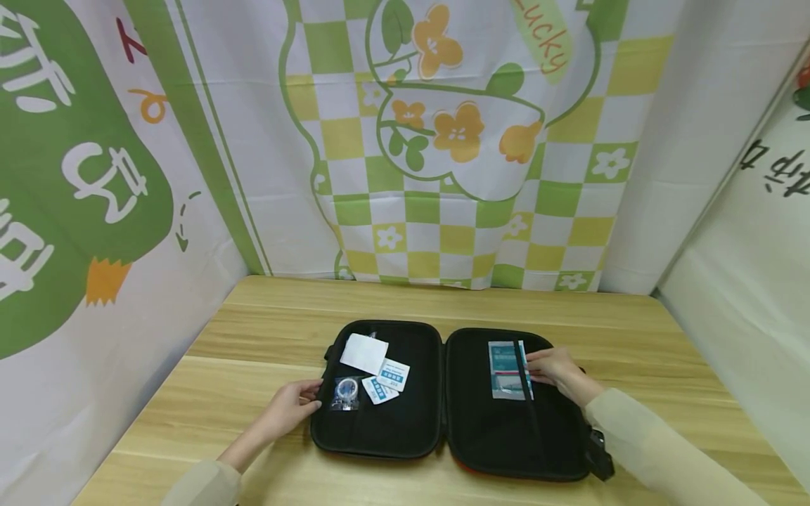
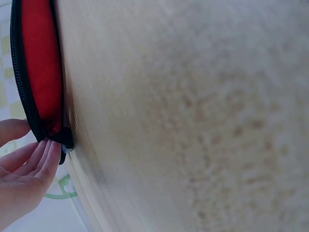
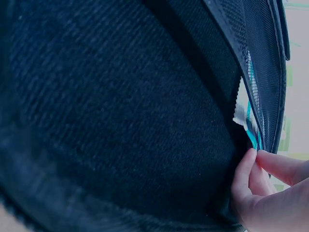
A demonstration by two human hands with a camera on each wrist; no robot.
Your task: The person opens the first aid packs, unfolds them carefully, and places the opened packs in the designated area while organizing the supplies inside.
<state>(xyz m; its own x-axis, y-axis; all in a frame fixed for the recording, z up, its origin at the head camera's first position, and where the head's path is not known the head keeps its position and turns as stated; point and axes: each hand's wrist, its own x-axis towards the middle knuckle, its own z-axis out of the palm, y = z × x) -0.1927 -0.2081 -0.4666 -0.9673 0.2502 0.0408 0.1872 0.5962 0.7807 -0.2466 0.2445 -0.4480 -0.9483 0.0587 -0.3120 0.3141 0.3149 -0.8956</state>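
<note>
A zipped case (image 1: 405, 429) with a black lining and red outer shell (image 2: 42, 63) lies open flat on the table, its halves side by side. My left hand (image 1: 287, 407) grips the outer edge of the left half, thumb on one side and fingers on the other, by a small black tab. In the right half, a teal and white packet (image 1: 503, 365) sits under a dark band, which the right wrist view shows as the edge of a mesh pocket (image 3: 241, 58). My right hand (image 1: 560, 369) pinches the packet's right side, by that edge.
The left half holds a white square pad (image 1: 364, 353), blue-and-white sachets (image 1: 394, 374) and a clear bag with a round white roll (image 1: 346, 391). A black buckle or handle (image 1: 598, 453) juts from the right half. Printed curtains (image 1: 455, 232) stand behind the wooden table (image 1: 291, 302).
</note>
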